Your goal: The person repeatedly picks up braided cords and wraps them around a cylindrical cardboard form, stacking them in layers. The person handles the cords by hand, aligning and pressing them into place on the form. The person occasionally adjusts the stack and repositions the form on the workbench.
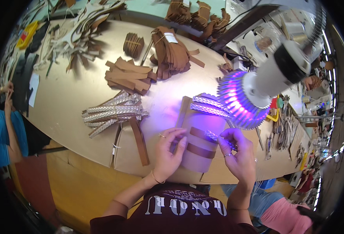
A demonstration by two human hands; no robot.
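My left hand (168,152) presses flat on a light cardboard form (203,134) that carries two brown leather strips (200,150) across it. My right hand (238,150) pinches the end of a silver braided strip (213,136) and lays it over the upper brown strip. Two more braided strips (209,106) lie on the top of the form, under a glowing purple lamp (240,97).
A pile of braided strips (113,114) and a loose brown strip (140,142) lie left of my hands. Stacks of brown leather pieces (131,75) and bundles (171,50) fill the table's far side. Tools (283,128) lie at right. Another person's arm (8,117) shows at far left.
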